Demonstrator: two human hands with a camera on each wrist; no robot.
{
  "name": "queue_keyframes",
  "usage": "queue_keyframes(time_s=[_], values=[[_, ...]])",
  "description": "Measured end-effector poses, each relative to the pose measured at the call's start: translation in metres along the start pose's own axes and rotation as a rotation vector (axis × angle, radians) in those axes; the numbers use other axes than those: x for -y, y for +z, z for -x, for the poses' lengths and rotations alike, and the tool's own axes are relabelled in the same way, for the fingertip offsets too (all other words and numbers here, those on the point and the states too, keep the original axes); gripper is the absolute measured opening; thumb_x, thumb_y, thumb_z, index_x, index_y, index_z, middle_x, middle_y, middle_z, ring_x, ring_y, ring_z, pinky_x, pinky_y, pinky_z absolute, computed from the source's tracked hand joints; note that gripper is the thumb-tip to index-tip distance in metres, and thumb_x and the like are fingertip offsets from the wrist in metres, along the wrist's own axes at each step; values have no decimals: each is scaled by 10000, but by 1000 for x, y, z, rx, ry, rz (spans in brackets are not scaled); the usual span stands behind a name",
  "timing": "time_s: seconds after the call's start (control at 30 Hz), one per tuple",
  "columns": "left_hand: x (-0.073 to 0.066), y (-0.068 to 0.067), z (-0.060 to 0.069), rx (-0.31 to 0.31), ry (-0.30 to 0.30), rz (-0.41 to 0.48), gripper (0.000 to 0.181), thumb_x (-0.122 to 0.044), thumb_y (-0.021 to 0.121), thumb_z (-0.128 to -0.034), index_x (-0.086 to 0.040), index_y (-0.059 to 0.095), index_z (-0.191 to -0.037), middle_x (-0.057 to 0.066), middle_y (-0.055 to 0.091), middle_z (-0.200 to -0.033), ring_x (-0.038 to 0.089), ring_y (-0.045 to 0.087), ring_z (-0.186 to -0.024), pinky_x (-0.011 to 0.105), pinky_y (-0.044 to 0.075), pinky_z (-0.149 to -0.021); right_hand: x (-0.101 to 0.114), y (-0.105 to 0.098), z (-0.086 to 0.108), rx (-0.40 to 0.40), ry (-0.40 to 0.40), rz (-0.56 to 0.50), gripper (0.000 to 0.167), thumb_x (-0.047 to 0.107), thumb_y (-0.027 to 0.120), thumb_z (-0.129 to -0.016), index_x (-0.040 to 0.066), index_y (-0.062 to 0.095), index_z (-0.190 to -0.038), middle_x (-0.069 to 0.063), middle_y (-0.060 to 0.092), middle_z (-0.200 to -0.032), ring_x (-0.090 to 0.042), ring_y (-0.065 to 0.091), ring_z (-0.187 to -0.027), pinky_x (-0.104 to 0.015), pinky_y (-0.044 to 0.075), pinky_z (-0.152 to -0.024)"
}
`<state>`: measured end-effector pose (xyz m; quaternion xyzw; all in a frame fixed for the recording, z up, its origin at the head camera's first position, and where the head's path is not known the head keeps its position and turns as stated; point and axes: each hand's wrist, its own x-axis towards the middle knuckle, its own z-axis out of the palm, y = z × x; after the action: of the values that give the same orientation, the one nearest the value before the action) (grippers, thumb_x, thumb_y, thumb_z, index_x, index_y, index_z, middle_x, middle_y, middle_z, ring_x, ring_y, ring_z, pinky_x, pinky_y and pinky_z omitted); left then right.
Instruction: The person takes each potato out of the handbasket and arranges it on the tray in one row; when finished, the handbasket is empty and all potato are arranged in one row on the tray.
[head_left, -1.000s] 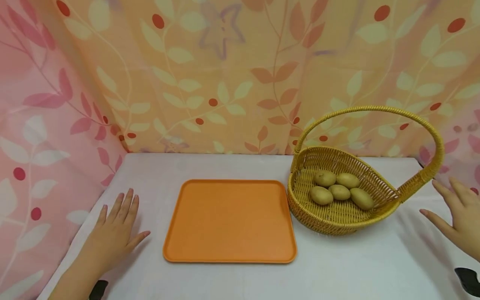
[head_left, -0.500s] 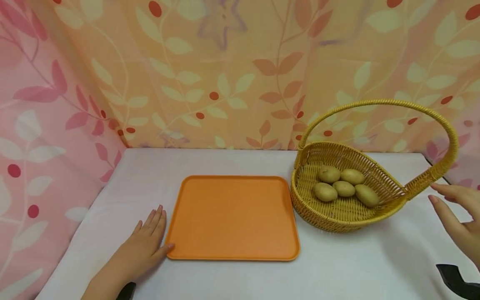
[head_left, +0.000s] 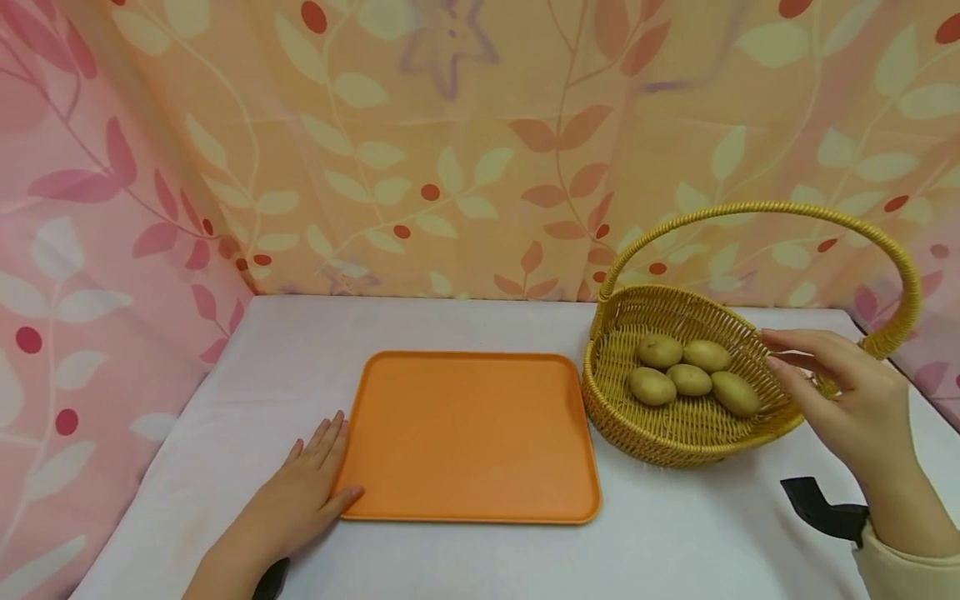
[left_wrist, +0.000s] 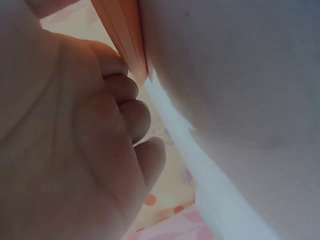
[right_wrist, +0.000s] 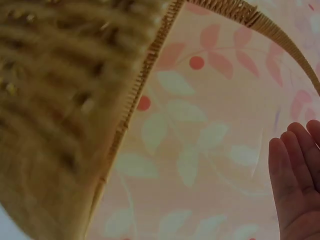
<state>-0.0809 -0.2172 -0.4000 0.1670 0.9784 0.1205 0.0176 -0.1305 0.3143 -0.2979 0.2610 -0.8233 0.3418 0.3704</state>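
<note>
In the head view an orange tray (head_left: pixel 472 433) lies flat on the white table. My left hand (head_left: pixel 294 504) rests at its left edge, fingers straight and thumb over the rim at the near corner. The left wrist view has the tray's edge (left_wrist: pixel 122 35) beside the fingertips. A yellow wicker basket (head_left: pixel 651 448) with a tall handle stands right of the tray, holding several potatoes (head_left: pixel 690 380). Over the basket's right side hovers my right hand (head_left: pixel 858 408), fingers extended, thumb apart, nothing held. The right wrist view catches the basket wall (right_wrist: pixel 60 110) blurred, with that hand (right_wrist: pixel 300 195) at right.
A floral curtain (head_left: pixel 450 150) hangs behind the table, and a pink one (head_left: pixel 82 275) runs along the left side. The basket's handle (head_left: pixel 780 208) arches high, its right end close to my right hand. White tablecloth (head_left: pixel 480 562) shows in front of the tray.
My left hand has moved right and come up against the tray's left edge. The right hand has come left from outside the basket to above its right side. The potatoes stay in place.
</note>
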Motion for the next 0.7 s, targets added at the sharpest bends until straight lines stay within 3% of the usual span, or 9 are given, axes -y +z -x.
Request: queue_keyframes(time_s=[0.13,0.3,0.47,0.7], values=[[-2,1,0,-11,13,5,765,-379,610,-903,102,313,-1418,222,239,-1512,401,234,-1373,612,220,-1048,-4,16,-11,13,25,-87,197,-57,707,-798,-116,684,-984,-130,699,-956,-29,629,-914,-92,465,-785],[-5,1,-1,-11,14,20,751,-358,613,-903,107,317,-1414,228,261,-1500,399,242,-1371,606,224,-1050,-8,29,-18,42,115,-145,299,-235,651,-731,-117,673,-1005,-77,700,-1000,-40,627,-940,-99,478,-763],[-7,0,0,5,3,35,745,-357,603,-911,109,313,-1415,236,258,-1499,401,229,-1375,605,218,-1051,-10,32,-22,123,118,-177,327,-257,633,-730,-113,659,-1022,-29,694,-1031,-37,623,-965,-109,481,-768],[-8,0,1,7,-3,59,757,-372,601,-909,112,311,-1414,239,251,-1501,411,224,-1374,611,215,-1049,-10,27,-33,197,136,-154,355,-212,660,-743,1,699,-1024,-6,697,-1003,0,620,-945,-94,475,-753]])
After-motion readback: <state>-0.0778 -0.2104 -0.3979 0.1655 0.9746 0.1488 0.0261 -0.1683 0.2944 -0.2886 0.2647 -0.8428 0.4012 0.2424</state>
